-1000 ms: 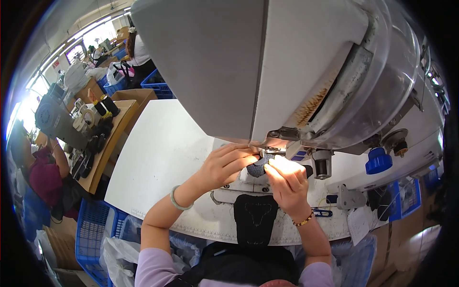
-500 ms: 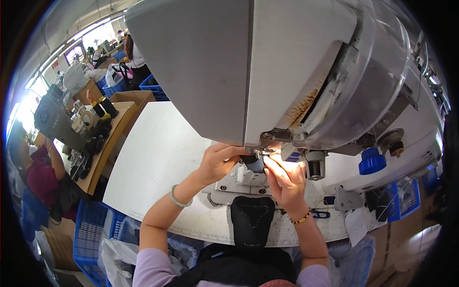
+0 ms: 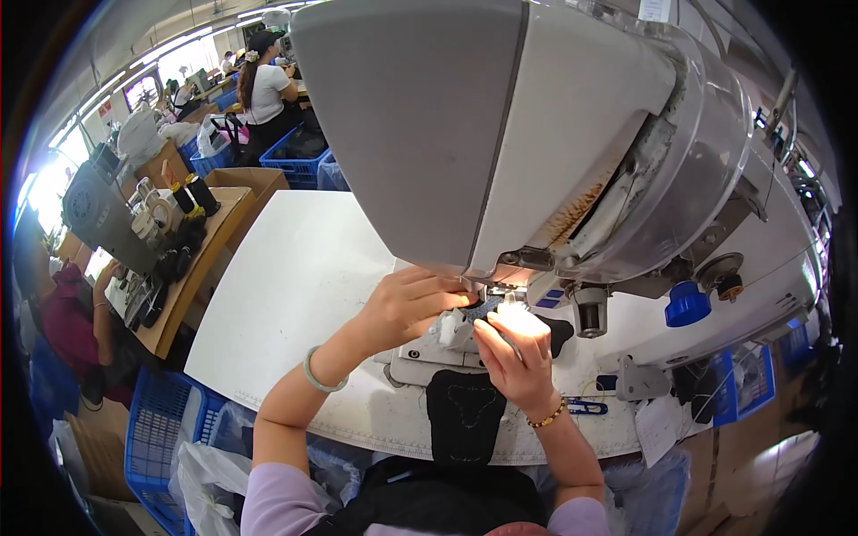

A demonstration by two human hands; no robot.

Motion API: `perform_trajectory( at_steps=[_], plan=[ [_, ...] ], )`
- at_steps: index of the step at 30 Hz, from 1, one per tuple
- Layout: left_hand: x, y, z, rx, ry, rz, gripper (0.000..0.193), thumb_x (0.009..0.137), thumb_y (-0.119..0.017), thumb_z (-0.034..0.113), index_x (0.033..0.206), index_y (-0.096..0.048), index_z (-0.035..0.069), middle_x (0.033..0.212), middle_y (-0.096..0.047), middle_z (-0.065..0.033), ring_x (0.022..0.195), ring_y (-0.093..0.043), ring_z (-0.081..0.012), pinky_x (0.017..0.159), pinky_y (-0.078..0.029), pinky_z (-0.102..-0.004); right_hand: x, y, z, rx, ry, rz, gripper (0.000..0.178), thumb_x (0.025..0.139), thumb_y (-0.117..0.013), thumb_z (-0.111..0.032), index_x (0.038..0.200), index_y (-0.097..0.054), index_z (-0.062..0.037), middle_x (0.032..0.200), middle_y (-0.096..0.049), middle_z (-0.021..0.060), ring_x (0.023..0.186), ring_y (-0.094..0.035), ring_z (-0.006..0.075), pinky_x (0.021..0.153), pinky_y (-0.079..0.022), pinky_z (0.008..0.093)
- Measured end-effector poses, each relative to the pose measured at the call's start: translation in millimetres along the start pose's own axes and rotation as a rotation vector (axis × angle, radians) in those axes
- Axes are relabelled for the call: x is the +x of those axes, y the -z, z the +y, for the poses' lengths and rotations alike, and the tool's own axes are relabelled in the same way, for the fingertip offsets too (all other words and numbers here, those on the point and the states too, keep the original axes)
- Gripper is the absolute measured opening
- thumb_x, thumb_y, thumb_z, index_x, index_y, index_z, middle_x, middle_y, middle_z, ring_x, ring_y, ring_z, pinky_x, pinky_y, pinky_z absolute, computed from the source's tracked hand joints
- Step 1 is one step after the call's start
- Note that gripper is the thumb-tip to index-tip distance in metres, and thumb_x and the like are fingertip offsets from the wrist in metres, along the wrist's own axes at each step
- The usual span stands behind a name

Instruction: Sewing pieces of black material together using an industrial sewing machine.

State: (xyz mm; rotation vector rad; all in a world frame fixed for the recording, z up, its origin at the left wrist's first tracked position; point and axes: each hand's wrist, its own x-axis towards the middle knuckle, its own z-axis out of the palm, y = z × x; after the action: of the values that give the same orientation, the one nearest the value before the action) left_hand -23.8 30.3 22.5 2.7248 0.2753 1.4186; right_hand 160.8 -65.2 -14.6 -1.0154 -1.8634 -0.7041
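Observation:
Under the head of a large grey-white sewing machine [image 3: 429,134], a small grey-blue and black fabric piece [image 3: 483,309] lies at the lit needle area. From its left side my left hand [image 3: 413,305] pinches the piece, fingers closed at its edge. My right hand [image 3: 518,350] is on its right side with fingers bent and closed together on the near edge; bright light washes out part of the fingers. A dark rounded end [image 3: 560,334] shows beyond my right hand. Nearer me, a black fabric panel [image 3: 465,415] with a stitched outline lies at the table's front edge.
The white table [image 3: 277,295] has a ruler scale along its front. Small blue-handled snips [image 3: 586,407] and a paper sheet [image 3: 660,427] lie at right. Blue baskets [image 3: 161,447] stand below at left. A co-worker in maroon [image 3: 71,322] sits at another machine on the left.
My view has shifted slightly. My left hand's fingers are more curled over the fabric piece; my right hand has moved down a little, and a dark rounded end now shows beside it.

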Motion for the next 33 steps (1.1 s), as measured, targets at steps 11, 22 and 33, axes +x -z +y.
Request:
perform_trajectory(
  at_steps=[11,22,33],
  plan=[
    [3,-2,26,0.191,0.061,-0.070,0.035,0.060,-0.059,-0.008,0.093,-0.060,0.001,0.089,-0.060,-0.0067,0.077,-0.062,-0.0226,0.069,-0.052,-0.0320,1,1,6,0.108,-0.106,-0.013,0.030,0.073,-0.072,-0.006,0.103,-0.065,-0.0075,0.104,-0.059,0.0024,0.096,-0.055,0.0214,0.085,-0.041,0.0349],
    [5,-8,57,0.594,0.024,-0.218,0.029,0.067,-0.060,0.002,0.095,-0.057,-0.004,0.088,-0.053,-0.0091,0.080,-0.056,-0.0212,0.070,-0.047,-0.0304,1,1,12,0.151,-0.199,-0.017,0.028,0.077,-0.070,-0.006,0.105,-0.064,-0.0055,0.102,-0.062,0.0043,0.086,-0.055,0.0185,0.078,-0.039,0.0309],
    [-10,6,-6,-0.083,-0.128,-0.197,0.046,0.063,-0.061,-0.001,0.109,-0.060,0.000,0.109,-0.062,-0.0139,0.106,-0.058,-0.0318,0.087,-0.050,-0.0363,-21,-9,19,0.172,-0.202,0.065,0.029,0.074,-0.074,-0.016,0.100,-0.063,-0.0112,0.098,-0.059,0.0041,0.086,-0.057,0.0188,0.076,-0.042,0.0344]
  ],
)
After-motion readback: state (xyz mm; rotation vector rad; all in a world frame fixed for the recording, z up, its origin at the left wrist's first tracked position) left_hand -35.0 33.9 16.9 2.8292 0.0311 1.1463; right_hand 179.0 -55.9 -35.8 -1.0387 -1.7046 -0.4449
